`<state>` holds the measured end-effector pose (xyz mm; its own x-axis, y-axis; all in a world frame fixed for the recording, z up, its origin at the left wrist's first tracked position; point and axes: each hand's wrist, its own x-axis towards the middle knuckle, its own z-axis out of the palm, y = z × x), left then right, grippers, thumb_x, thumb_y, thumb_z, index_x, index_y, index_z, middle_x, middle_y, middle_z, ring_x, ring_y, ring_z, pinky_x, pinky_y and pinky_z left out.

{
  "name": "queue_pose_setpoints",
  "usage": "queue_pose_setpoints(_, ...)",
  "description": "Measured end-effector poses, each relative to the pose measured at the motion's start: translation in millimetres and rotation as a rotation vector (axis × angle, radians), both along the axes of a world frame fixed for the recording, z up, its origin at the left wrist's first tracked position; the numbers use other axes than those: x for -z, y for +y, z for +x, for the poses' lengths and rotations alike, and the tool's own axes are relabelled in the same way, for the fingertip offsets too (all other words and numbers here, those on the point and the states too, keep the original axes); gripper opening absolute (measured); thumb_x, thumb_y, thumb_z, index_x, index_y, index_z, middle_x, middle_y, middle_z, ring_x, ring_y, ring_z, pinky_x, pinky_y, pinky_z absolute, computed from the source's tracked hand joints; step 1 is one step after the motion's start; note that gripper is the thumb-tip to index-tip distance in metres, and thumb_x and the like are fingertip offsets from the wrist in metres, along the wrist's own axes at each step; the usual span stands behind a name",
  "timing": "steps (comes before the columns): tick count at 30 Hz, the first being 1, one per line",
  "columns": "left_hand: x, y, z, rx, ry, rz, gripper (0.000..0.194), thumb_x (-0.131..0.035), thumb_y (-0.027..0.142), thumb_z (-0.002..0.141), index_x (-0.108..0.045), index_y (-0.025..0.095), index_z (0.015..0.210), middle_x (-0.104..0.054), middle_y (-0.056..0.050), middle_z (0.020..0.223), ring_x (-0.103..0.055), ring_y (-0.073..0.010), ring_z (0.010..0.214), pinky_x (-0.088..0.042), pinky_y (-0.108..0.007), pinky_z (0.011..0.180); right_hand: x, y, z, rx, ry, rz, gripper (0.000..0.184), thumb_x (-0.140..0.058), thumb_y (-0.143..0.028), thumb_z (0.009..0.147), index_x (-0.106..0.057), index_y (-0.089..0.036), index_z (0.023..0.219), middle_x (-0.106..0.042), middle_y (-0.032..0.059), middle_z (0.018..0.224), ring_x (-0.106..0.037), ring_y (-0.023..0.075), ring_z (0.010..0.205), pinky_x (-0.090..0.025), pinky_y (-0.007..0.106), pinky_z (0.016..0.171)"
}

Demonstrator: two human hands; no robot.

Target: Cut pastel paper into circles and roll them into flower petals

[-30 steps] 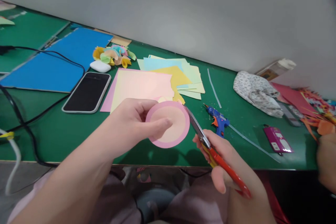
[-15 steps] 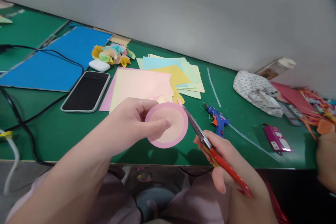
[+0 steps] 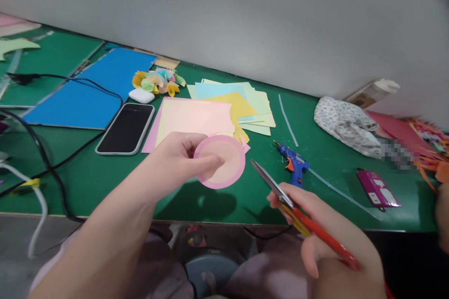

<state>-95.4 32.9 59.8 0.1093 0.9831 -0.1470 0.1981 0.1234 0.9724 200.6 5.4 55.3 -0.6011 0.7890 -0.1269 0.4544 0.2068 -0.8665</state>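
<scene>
My left hand [image 3: 178,159] pinches a round paper disc [image 3: 224,161], peach in the middle with a pink rim, holding it above the green table's [image 3: 87,177] front edge. My right hand [image 3: 326,233] grips red-and-yellow-handled scissors [image 3: 280,194]; their blades are closed and point up-left toward the disc, a short gap away from its right rim. A small pink paper scrap [image 3: 245,145] lies on the table just behind the disc.
A stack of coloured paper sheets [image 3: 210,107], a phone [image 3: 126,128], a white earbud case [image 3: 141,96], paper flowers [image 3: 157,79], blue boards [image 3: 94,88], black cables [image 3: 45,159], a blue glue gun [image 3: 293,166], glue sticks [image 3: 287,119], patterned cloth [image 3: 345,124] and a purple packet [image 3: 378,189] lie around. Another person's hand [image 3: 442,210] shows at right.
The scissors have pulled away from the disc's right rim, lower and to the right. A small pink scrap now lies on the table behind the disc. The view shifted slightly.
</scene>
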Motion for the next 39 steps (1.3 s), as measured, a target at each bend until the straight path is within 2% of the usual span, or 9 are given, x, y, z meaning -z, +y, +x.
queue_pose_setpoints(2, -0.2, -0.3, -0.5, 0.001, 0.034, -0.013, 0.025, -0.071, 0.034, 0.066, -0.061, 0.016, 0.054, -0.053, 0.000, 0.056, -0.046, -0.0109, 0.054, -0.033, -0.020, 0.046, -2.2, -2.3, 6.7, 0.021, -0.001, -0.073, 0.075, -0.079, -0.073, 0.050, -0.065, -0.026, 0.106, -0.067, 0.0050, 0.093, -0.064, 0.0218, 0.074, -0.052, 0.028, 0.061)
queue_pose_setpoints(4, 0.3, -0.5, 3.0, 0.032, 0.078, -0.020, 0.024, -0.070, 0.035, 0.067, -0.061, 0.016, 0.057, -0.052, 0.001, 0.057, -0.045, -0.0110, 0.055, -0.032, -0.020, 0.047, -3.3, -4.6, 4.1, 0.108, 0.068, -0.098, 0.069, -0.077, -0.070, 0.060, -0.063, -0.028, 0.112, -0.066, 0.0026, 0.089, -0.063, 0.0187, 0.073, -0.053, 0.025, 0.061)
queue_pose_setpoints(8, 4.5, -0.8, 20.3, 0.191, 0.187, -0.006, 0.028, -0.063, 0.035, 0.073, -0.051, 0.017, 0.057, -0.041, 0.004, 0.057, -0.037, -0.0097, 0.056, -0.026, -0.022, 0.049, 1.6, -2.0, -27.5, 0.420, 0.275, 0.093, 0.035, -0.073, -0.030, 0.085, -0.056, -0.032, 0.115, -0.066, -0.0006, 0.092, -0.070, 0.0163, 0.088, -0.057, 0.025, 0.076)
queue_pose_setpoints(11, 8.6, -2.6, 32.7, 0.304, 0.246, 0.005, 0.023, -0.059, 0.033, 0.077, -0.054, 0.017, 0.062, -0.040, 0.004, 0.059, -0.035, -0.0099, 0.059, -0.024, -0.023, 0.051, 9.7, 5.7, -53.0, 0.397, 0.383, 0.253, 0.044, -0.069, -0.014, 0.083, -0.050, -0.033, 0.117, -0.058, 0.0009, 0.123, -0.068, 0.0154, 0.100, -0.055, 0.031, 0.092)
queue_pose_setpoints(16, 11.4, -5.9, 36.9, 0.359, 0.296, -0.002, 0.028, -0.056, 0.037, 0.080, -0.051, 0.017, 0.061, -0.038, 0.005, 0.059, -0.032, -0.0094, 0.058, -0.022, -0.023, 0.050, 17.3, 12.3, -70.2, 0.286, 0.240, 0.377, 0.040, -0.058, -0.007, 0.083, -0.050, -0.027, 0.116, -0.058, 0.0034, 0.109, -0.059, 0.0145, 0.084, -0.054, 0.031, 0.081)
queue_pose_setpoints(19, 12.4, -4.3, 35.4, 0.330, 0.282, -0.001, 0.028, -0.057, 0.034, 0.079, -0.049, 0.017, 0.059, -0.037, 0.005, 0.057, -0.031, -0.0090, 0.057, -0.022, -0.023, 0.050, 17.7, 11.8, -73.6, 0.355, 0.225, 0.351, 0.040, -0.056, -0.006, 0.081, -0.049, -0.027, 0.114, -0.057, 0.0039, 0.109, -0.056, 0.0141, 0.080, -0.053, 0.032, 0.078)
queue_pose_setpoints(27, 22.7, 2.3, 40.6, 0.090, 0.040, -0.024, 0.032, -0.069, 0.043, 0.075, -0.070, 0.011, 0.081, -0.060, 0.000, 0.067, -0.049, -0.0124, 0.062, -0.036, -0.023, 0.055, 15.7, 14.2, -78.0, 0.512, 0.373, 0.171, 0.039, -0.060, -0.009, 0.078, -0.049, -0.027, 0.111, -0.058, 0.0000, 0.104, -0.059, 0.0115, 0.076, -0.053, 0.027, 0.073)
queue_pose_setpoints(35, 33.8, 4.8, 49.2, 0.035, -0.111, -0.082, 0.032, -0.074, 0.043, 0.072, -0.074, 0.012, 0.081, -0.068, -0.004, 0.071, -0.056, -0.0132, 0.064, -0.041, -0.023, 0.058, 19.0, 24.7, -77.0, 0.603, 0.470, 0.054, 0.038, -0.066, -0.013, 0.072, -0.052, -0.027, 0.104, -0.058, -0.0010, 0.101, -0.061, 0.0166, 0.094, -0.052, 0.032, 0.082)
queue_pose_setpoints(39, 36.1, 5.8, 50.0, 0.014, -0.141, -0.096, 0.030, -0.076, 0.042, 0.072, -0.075, 0.012, 0.080, -0.068, -0.003, 0.071, -0.056, -0.0117, 0.063, -0.041, -0.022, 0.058, 20.8, 28.0, -78.2, 0.614, 0.491, 0.020, 0.038, -0.066, -0.013, 0.069, -0.053, -0.026, 0.101, -0.058, -0.0015, 0.098, -0.060, 0.0161, 0.087, -0.052, 0.033, 0.078)
